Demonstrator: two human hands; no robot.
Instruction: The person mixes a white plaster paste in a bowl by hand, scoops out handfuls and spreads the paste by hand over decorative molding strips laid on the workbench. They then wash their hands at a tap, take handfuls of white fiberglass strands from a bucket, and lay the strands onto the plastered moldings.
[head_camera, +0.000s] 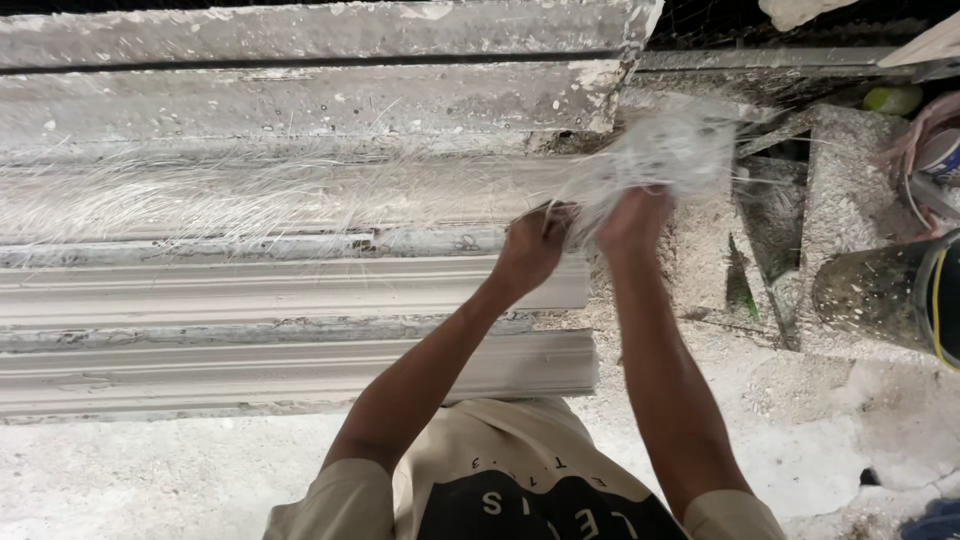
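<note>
Both hands, left hand and right hand, fingers closed on white glassy fibre bundle, teasing it apart beside long white plaster moulding, strands spread there.

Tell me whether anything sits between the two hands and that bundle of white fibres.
Nothing visible does. The left hand and the right hand are both already closed on the bundle of white fibres, at the end of the long plaster moulding. Loose strands lie spread along the moulding to the left.
</note>
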